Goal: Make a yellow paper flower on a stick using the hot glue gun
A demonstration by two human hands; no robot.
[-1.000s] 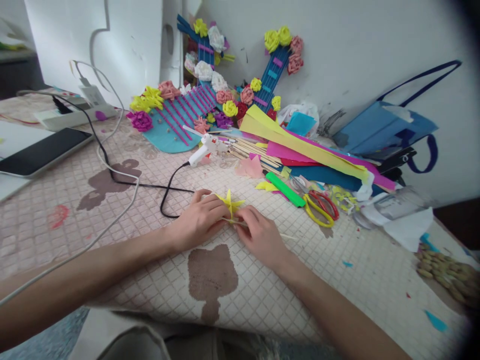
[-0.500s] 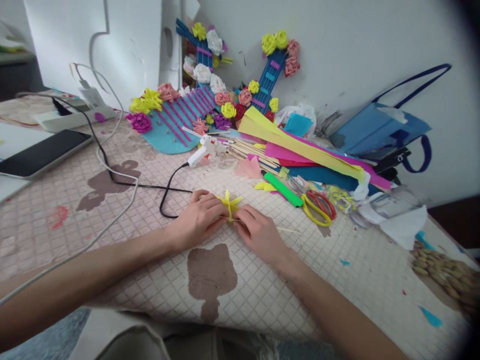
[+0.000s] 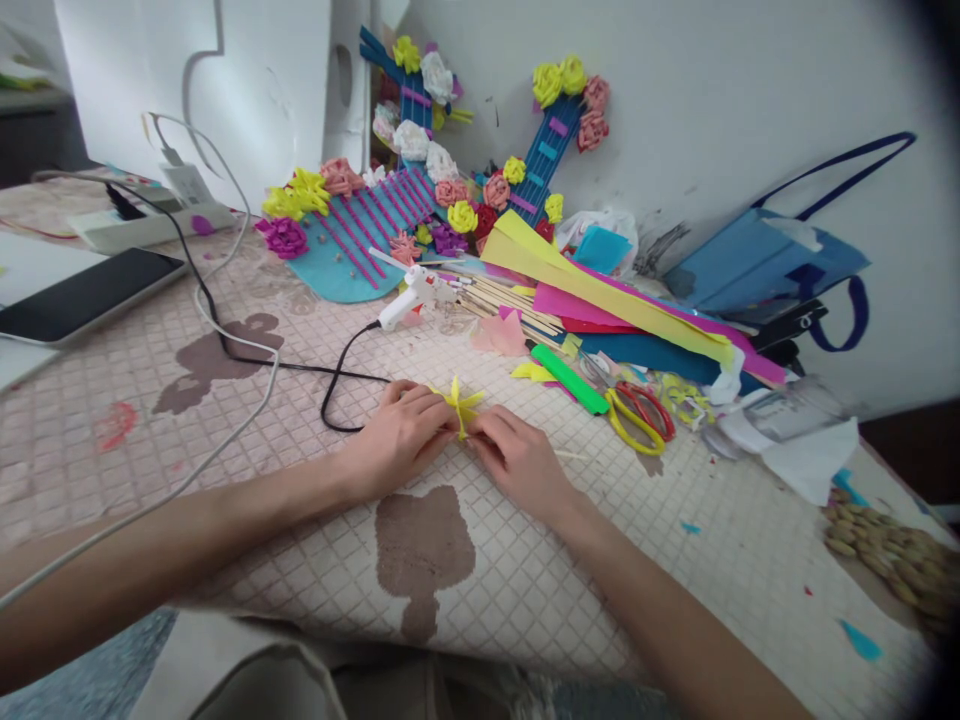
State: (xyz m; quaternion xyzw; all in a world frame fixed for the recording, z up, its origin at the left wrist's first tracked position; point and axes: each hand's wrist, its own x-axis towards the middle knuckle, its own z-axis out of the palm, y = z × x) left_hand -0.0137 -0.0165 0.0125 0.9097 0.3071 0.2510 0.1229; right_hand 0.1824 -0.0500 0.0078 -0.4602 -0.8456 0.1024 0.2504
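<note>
Between my two hands is a yellow paper flower (image 3: 460, 402) with narrow pointed petals spread outward. My left hand (image 3: 405, 430) is closed, its fingertips pinching the flower from the left side. From the right, my right hand (image 3: 517, 455) is closed with its fingertips at the flower's base. A thin pale stick (image 3: 571, 456) pokes out behind my right hand, and its middle is hidden by the fingers. Both hands rest low over the quilted tablecloth (image 3: 525, 580).
Beyond the hands lie a white glue gun (image 3: 409, 298), wooden skewers (image 3: 510, 303), coloured crepe paper (image 3: 600, 290), a green cutter (image 3: 570, 378) and scissors (image 3: 636, 420). Flower-covered blue guitar shapes (image 3: 349, 270) stand behind. A black cord (image 3: 330, 370) runs by my left hand.
The fingertips have shifted slightly around the yellow paper flower, and the stick behind my right hand shows a little less. The view has tilted a little; both hands keep their grip.
</note>
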